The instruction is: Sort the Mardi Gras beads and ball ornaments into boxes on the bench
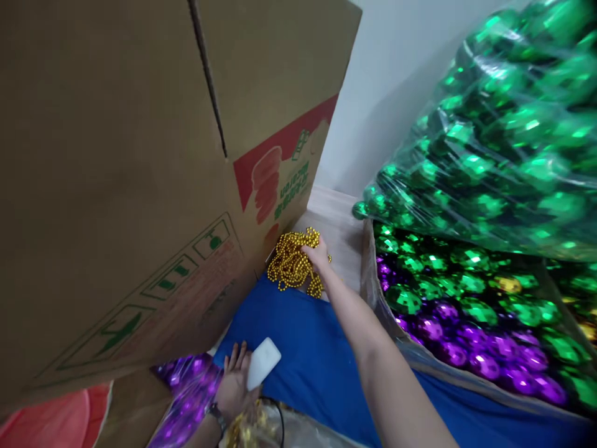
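At the far end of a blue cloth [298, 330], my right hand [318, 254] is closed on part of a tangled heap of gold bead necklaces [291, 258]. The heap lies on the pale floor against a large cardboard box. My left hand [234, 382] rests nearer to me at the cloth's edge, fingers stretched out and spread. A flat white rectangular device [263, 364] with rounded corners lies against its thumb side. More gold strands [249, 429] show below the left wrist, partly hidden by clear plastic.
The tall cardboard box [140, 186] walls off the left. On the right, a clear bag of green shiny beads [504, 137] leans above an open container of green and purple beads [466, 330]. Bagged purple beads [186, 398], a black cable [281, 414] and a red tub [56, 420] are near.
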Demonstrator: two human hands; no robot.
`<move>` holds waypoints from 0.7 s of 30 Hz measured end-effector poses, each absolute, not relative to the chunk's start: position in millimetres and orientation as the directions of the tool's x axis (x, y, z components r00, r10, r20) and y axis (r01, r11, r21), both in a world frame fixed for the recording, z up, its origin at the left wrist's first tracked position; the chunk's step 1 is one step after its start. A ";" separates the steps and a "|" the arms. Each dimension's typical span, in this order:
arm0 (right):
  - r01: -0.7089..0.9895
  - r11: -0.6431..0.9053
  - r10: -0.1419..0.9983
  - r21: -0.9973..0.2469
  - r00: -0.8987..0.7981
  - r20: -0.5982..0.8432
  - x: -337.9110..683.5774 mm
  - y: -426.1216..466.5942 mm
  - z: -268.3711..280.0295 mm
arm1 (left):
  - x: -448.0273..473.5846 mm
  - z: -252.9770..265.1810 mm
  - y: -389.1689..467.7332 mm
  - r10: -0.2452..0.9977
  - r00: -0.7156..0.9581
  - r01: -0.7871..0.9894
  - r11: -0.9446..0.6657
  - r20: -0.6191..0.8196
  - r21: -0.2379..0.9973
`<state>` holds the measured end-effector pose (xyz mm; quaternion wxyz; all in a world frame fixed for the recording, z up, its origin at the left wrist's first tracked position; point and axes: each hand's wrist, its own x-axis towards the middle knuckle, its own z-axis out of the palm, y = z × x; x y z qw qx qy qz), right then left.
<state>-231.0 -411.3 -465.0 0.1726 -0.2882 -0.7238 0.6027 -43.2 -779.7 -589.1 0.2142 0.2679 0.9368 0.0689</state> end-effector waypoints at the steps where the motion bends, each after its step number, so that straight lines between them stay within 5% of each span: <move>1: 0.128 0.028 0.627 -0.991 -0.775 -0.082 -230.6 -409.7 -450.2 | -42.8 -590.9 -780.2 0.536 -0.770 0.474 0.844 -0.345 0.252; 9: -0.149 -0.152 0.594 -0.977 -0.804 0.030 -213.4 -416.1 -299.2 | -45.1 -577.9 -769.9 0.501 -0.765 0.444 0.866 -0.405 0.232; 21: -0.415 0.215 0.445 -0.884 -0.764 0.467 -167.5 -435.9 -86.1 | -48.4 -545.5 -759.2 0.482 -0.752 0.400 0.876 -0.449 0.271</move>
